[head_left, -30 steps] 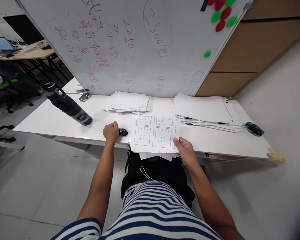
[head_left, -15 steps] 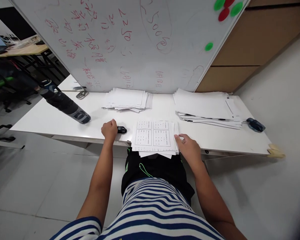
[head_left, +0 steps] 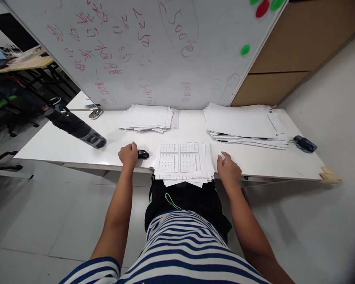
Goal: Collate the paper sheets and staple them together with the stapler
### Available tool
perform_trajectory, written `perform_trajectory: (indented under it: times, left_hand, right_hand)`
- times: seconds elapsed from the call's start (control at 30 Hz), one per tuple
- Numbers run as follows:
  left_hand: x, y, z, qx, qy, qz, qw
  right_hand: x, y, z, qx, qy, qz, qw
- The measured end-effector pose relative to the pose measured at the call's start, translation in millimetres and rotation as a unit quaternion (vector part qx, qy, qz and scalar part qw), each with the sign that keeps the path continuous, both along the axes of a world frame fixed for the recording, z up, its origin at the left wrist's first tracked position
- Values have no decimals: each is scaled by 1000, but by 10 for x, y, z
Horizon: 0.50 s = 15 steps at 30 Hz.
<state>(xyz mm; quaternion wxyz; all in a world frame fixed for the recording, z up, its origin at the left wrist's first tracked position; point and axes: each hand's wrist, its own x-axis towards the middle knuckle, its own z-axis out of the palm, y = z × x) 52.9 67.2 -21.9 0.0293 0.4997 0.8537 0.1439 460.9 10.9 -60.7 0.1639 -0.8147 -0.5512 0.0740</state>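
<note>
A stack of printed sheets (head_left: 180,163) lies at the table's front edge, its top page marked with boxed text. The lower sheets are uneven and overhang the edge above my lap. My left hand (head_left: 128,154) is closed in a fist left of the stack, at the end of a small glossy black object (head_left: 142,154). Part of that object is hidden by the fist, so its kind is unclear. Just right of the stack, apart from the paper, my right hand (head_left: 229,171) has loosely bent fingers, thumb and forefinger apart, with nothing seen in them.
Behind lie a smaller paper pile (head_left: 149,117) and a larger one (head_left: 242,122). A dark bottle (head_left: 79,130) stands left, near a computer mouse (head_left: 95,114). A dark blue object (head_left: 304,144) is at right. A whiteboard (head_left: 165,71) rises along the back of the table.
My right hand has let go of the stack's right edge and moved a little to the right. The left hand stays at the black object. The camera view has shifted slightly.
</note>
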Motion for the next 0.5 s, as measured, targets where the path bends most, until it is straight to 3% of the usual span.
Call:
perform_trajectory:
  times: [0.17,0.23,0.37,0.5]
  left_hand:
    - [-17,53,193,-19,67,-106,992]
    - [3,159,299,-9,29,-154,988]
    - [218,596,450,40,-99,-210,972]
    - [556,1151,408,42,-22,-245,968]
  right_hand:
    - [-34,82,39,-37,-19,11,999]
    - [-38,136,54,-46,-32,21,998]
    - [-54,187,56,-46,-50,20,998]
    - [-72,178,49,-45,-39,7,998]
